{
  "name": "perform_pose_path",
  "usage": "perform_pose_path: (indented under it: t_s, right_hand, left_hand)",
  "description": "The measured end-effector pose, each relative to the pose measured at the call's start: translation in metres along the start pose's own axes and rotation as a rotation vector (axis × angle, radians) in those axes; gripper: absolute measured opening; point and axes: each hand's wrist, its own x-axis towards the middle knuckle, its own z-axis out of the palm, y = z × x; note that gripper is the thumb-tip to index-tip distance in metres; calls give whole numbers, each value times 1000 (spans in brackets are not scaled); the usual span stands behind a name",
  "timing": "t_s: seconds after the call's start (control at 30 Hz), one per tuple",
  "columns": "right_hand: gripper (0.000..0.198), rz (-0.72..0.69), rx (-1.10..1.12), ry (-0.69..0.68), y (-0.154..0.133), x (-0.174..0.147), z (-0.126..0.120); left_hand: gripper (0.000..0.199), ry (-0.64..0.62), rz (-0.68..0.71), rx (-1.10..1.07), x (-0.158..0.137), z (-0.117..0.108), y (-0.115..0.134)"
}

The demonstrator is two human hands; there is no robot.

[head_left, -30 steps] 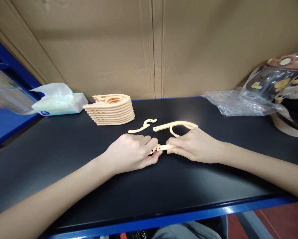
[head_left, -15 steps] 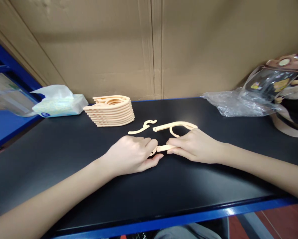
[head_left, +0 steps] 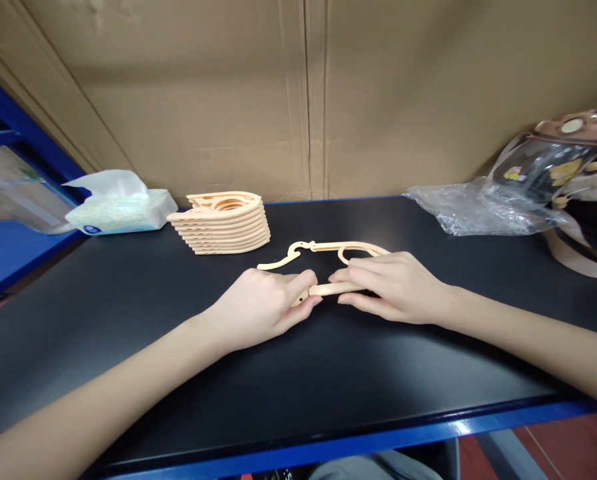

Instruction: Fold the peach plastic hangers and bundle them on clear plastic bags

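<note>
Cream plastic folding-hanger parts lie in and around my hands. My left hand (head_left: 271, 300) is closed on a piece with a small dark hole (head_left: 301, 299), mostly hidden under the fingers. Pinched in my right hand (head_left: 393, 287) is a hanger arm (head_left: 328, 289) whose left end meets that piece. I cannot tell whether the two are joined. Just behind, a hooked piece (head_left: 277, 263) lies on the table, touching or nearly touching a longer arm with a curved loop (head_left: 328, 246). The right end of that arm is hidden by my right hand.
A neat stack of folded cream hangers (head_left: 223, 230) stands at the back left. Left of it is a tissue pack (head_left: 121, 212). Crumpled clear plastic (head_left: 473, 210) and a clear bottle with a strap (head_left: 538, 160) sit at the right. Cardboard (head_left: 203, 100) backs the black table (head_left: 278, 393).
The longer arm behind has shifted up and left, so its end meets the hooked piece. My hands and the held parts have moved slightly; more of the right-hand arm shows.
</note>
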Motion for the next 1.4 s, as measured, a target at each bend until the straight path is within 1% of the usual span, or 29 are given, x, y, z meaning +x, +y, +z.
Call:
perform_pose_path:
  t_s: [0.17, 0.27, 0.4, 0.5, 0.7, 0.87, 1.0, 1.13, 1.23, 1.33, 1.4]
  right_hand:
    - [28, 140, -60, 94, 12, 1, -3]
    - [30, 236, -82, 110, 20, 0, -1]
    - [32, 332, 19, 29, 26, -1, 2]
    - [34, 370, 80, -27, 28, 0, 4]
    - [33, 349, 66, -39, 29, 0, 4]
    - [31, 337, 49, -88, 29, -1, 5]
    - [29, 355, 27, -100, 30, -2, 5]
    - [29, 355, -10, -119, 32, -2, 7]
    - [28, 350, -41, -132, 34, -3, 9]
    - [26, 358, -63, -120, 35, -3, 10]
    - [25, 366, -80, -110, 35, -3, 10]
  left_hand:
    - [18, -28, -36, -9, 0, -1, -5]
    - [18, -27, -37, -4, 0, -2, -5]
    - [20, 7, 1, 25, -1, -2, -4]
    - [22, 14, 55, 49, -2, -3, -4]
    - [10, -29, 100, 14, -2, -4, -5]
    - [20, -14, 146, 51, 3, -9, -4]
    - [23, -20, 152, 7, 5, -13, -6]
    - [25, -44, 176, 6, 4, -10, -10]
    - [28, -35, 196, 41, 4, -6, -12]
    - [33, -1, 159, 79, 2, -2, -13]
    - [36, 9, 106, 75, 1, 0, -15]
